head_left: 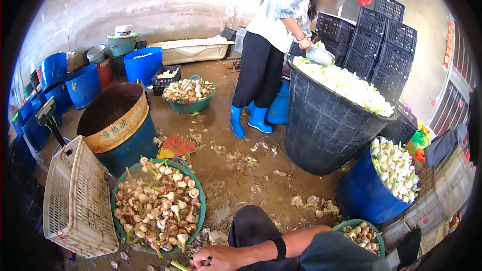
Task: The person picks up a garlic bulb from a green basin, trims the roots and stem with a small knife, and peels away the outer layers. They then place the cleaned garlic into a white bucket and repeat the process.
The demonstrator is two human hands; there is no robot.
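Note:
My right hand is at the bottom edge, a black band on its wrist. Its fingers are closed around a small dark-handled tool; the tool's working end cannot be made out. Just left of these fingers lies a green garlic stem, cut off by the frame edge. Beyond it stands a green basin heaped with garlic bulbs, brown-skinned and some with short stems. My left hand is out of sight. My dark-trousered knee rises beside the right forearm.
Another person bends over a big black tub of pale garlic, holding a strainer-like bowl. A blue barrel of white bulbs stands at right, a white crate at left. Peelings litter the wet floor.

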